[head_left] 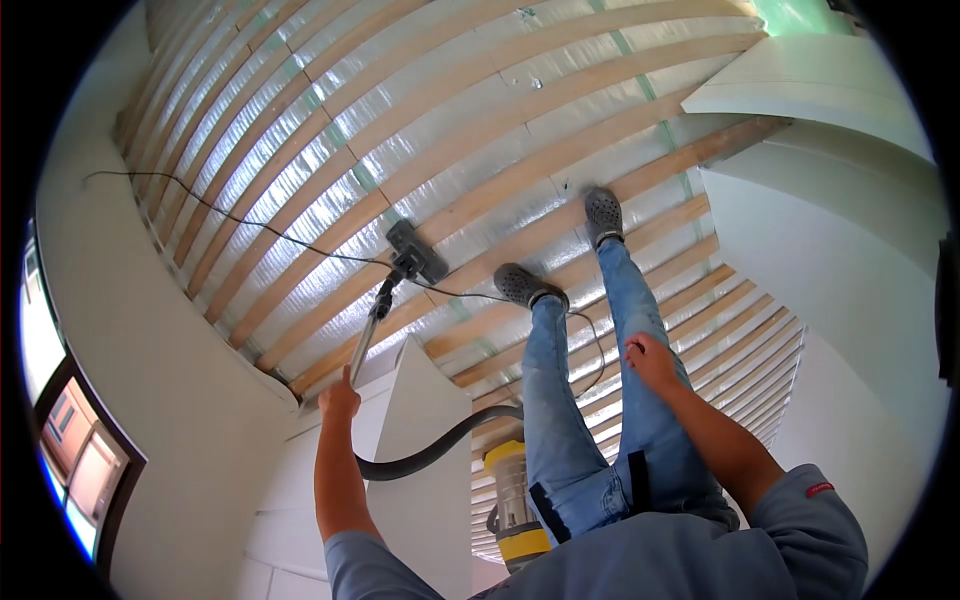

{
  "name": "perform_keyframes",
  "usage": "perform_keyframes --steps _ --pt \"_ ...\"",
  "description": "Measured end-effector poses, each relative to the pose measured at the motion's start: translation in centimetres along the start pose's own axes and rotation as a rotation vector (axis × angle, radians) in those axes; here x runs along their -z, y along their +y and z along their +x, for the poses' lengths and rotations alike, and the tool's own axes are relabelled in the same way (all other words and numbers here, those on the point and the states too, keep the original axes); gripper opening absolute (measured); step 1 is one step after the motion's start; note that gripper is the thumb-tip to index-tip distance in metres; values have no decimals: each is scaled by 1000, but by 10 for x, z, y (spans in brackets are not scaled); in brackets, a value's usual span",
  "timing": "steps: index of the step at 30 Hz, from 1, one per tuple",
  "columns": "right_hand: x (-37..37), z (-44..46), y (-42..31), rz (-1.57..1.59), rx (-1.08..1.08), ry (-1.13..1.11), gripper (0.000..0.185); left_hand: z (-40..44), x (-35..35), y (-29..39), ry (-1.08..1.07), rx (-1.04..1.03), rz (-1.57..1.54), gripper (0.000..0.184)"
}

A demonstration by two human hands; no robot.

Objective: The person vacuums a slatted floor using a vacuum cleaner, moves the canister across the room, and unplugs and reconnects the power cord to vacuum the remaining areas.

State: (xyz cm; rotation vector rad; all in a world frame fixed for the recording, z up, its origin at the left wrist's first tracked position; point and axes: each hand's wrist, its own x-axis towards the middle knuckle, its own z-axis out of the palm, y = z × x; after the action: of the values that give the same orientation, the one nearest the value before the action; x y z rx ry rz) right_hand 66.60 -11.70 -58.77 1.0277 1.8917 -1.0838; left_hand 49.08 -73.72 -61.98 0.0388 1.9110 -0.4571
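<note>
My left hand (340, 393) is closed around the metal wand (365, 345) of a vacuum cleaner. At the wand's far end, the dark floor head (417, 252) rests across the wooden battens and the silver foil. A black hose (425, 460) curves from near my left hand toward the yellow and grey vacuum body (515, 500), which stands behind my left leg and is partly hidden. My right hand (652, 362) hangs in front of my right leg with its fingers curled in, and no object shows in it.
Parallel wooden battens (540, 150) run over shiny foil with green tape (362, 176). A thin black cable (260, 222) crosses them and passes by my grey clogs (520, 285). White walls (170, 350) stand at both sides, with a window (80, 440) at left and a pale panel (820, 85) at upper right.
</note>
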Motion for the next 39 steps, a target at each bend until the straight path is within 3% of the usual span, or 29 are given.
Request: perform_keyframes --steps 5,11,16,17,21,22,25,28,32,39 --pt "8 5 4 -45 28 -1 23 -40 -9 -30 30 40 -118 67" --pt "36 28 10 -101 108 77 22 -90 60 31 85 -58 -312 74" --pt "83 42 -10 -109 117 65 21 -32 152 158 292 -274 -293 75" --pt "91 45 -7 -111 129 71 21 -22 193 198 237 -288 -287 76" --pt "127 65 13 -70 147 44 21 67 297 365 411 -509 -323 75" --pt "139 68 14 -76 156 35 21 75 334 412 345 -499 -349 74" --pt "177 70 1 107 26 -60 19 123 389 540 337 -554 -424 70" --pt "203 77 -5 387 -151 -57 19 141 416 626 319 -569 -457 64" --pt "217 84 -4 474 -177 -75 20 153 401 633 259 -504 -464 61" --pt "212 86 -6 521 -160 -105 21 158 357 468 302 -396 -283 60"
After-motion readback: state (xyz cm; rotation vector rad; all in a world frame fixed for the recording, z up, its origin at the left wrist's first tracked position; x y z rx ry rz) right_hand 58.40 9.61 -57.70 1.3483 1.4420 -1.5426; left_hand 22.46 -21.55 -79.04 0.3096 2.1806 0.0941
